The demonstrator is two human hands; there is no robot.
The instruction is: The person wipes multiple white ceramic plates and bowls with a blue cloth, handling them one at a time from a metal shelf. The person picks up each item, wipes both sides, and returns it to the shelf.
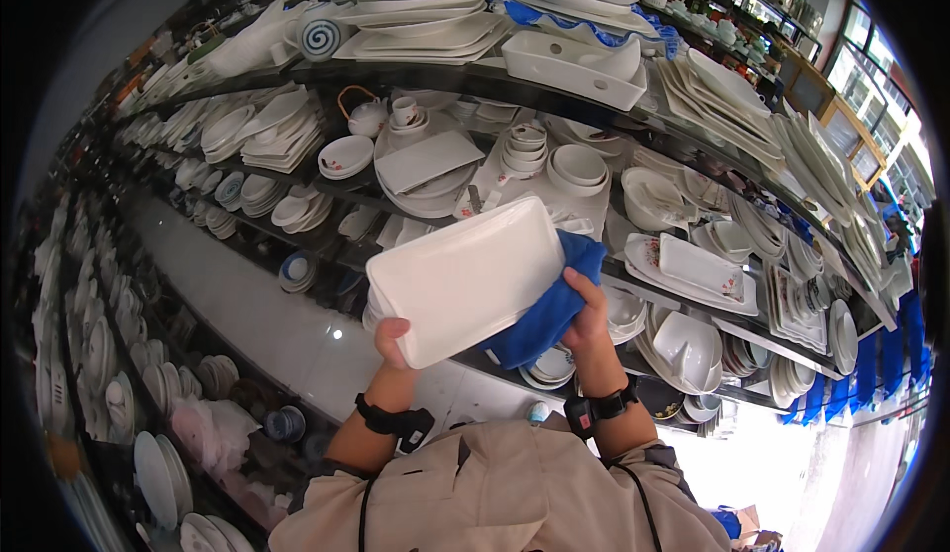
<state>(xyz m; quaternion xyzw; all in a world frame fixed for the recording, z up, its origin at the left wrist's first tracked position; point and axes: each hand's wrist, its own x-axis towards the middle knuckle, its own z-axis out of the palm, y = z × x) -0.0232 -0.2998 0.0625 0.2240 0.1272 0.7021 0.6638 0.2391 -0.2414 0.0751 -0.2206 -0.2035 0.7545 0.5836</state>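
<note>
A white rectangular plate [465,277] is held tilted in front of me, its flat side toward the camera. My left hand [391,342] grips its lower left corner, thumb on the face. My right hand [586,315] holds a blue cloth [550,310] against the plate's right edge and underside. Both wrists wear black bands. Part of the cloth is hidden behind the plate.
Glass shelves [554,92] packed with white plates, bowls, cups and trays curve across the view ahead and to the right. A second row of shelved dishes [99,354] lines the left. A pale tiled aisle floor [257,305] runs between them.
</note>
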